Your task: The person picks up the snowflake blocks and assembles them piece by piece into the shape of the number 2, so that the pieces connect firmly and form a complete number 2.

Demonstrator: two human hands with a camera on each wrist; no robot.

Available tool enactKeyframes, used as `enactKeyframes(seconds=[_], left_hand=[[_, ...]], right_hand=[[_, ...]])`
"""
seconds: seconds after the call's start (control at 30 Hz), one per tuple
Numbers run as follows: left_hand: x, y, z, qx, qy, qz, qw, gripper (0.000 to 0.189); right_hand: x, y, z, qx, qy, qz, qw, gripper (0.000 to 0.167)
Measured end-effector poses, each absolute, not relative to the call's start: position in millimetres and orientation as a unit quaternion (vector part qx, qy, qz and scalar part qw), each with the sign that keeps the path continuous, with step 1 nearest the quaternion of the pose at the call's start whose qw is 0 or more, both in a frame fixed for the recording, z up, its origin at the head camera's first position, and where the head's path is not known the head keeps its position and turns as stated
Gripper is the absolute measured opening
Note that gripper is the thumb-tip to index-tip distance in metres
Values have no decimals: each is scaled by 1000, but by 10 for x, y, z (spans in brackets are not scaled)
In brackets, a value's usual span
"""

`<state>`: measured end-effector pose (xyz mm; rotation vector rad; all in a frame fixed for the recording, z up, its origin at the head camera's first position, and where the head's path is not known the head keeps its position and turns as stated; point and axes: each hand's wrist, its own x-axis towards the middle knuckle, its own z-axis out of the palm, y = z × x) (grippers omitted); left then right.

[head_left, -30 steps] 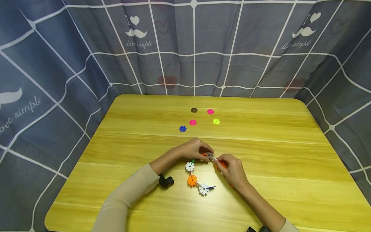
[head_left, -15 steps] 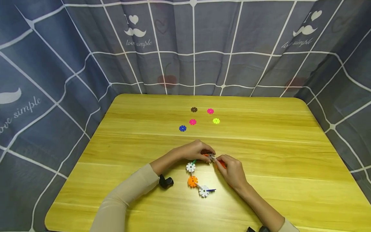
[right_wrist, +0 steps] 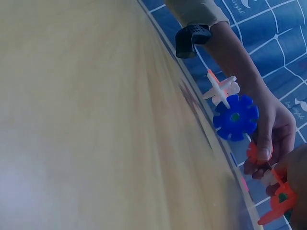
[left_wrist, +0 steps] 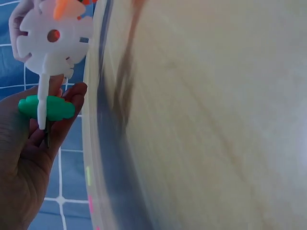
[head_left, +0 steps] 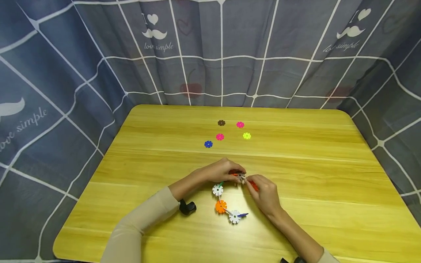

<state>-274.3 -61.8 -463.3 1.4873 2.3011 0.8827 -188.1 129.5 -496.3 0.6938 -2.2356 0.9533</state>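
Note:
In the head view, my left hand (head_left: 225, 171) pinches a brownish-grey interlocking disc (head_left: 240, 176) with an orange one beside it. My right hand (head_left: 265, 193) faces it, thumb and fingers gripping a white disc edge and an orange disc (head_left: 254, 185); both hands' fingertips nearly meet. From the left hand's side trails a joined chain: a green disc (left_wrist: 53, 108), a white disc (head_left: 217, 190), an orange disc (head_left: 221, 206), another white disc (head_left: 235, 217) and a blue disc (head_left: 243, 215). Fingers hide much of the join between the hands.
Loose discs lie farther back on the wooden table (head_left: 158, 135): brown (head_left: 222, 123), two pink (head_left: 240, 125), yellow-green (head_left: 247, 136) and blue (head_left: 208, 144). A black wrist fitting (head_left: 187, 207) shows beside the left forearm. Grey-blue curtains (head_left: 204, 54) surround the table's back and sides.
The brownish-grey disc between the hands has turned, showing its face less. The hanging chain has shifted slightly right and toward the front. Both hands keep their grip; the head view has moved a little.

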Motion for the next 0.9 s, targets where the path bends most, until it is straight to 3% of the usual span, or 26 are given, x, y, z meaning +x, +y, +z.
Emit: enactKeyframes(seconds=[0.17,0.47,0.6,0.7,0.8,0.9], left_hand=[[-2815,-656,-4589,511,795,289,156,36],[-3114,-628,-4500,528,784,216,244,34],[-3147,-492,-4450,556,791,152,203,39],[-3099,-494,-4326,553,813,125,133,46],[-2991,-667,-4174,498,847,170,69,45],[-2757,-844,-4046,438,870,224,33,32]], right_hand=[[-1894,1241,-4941,238,-854,385,256,7],[-1933,1238,-4917,104,-868,486,-2,11],[-1962,1336,-4902,106,-866,484,-61,11],[-1974,1441,-4880,150,-856,483,-110,12],[-1971,1557,-4872,188,-845,479,-148,15],[-1965,1650,-4865,202,-847,472,-135,12]])
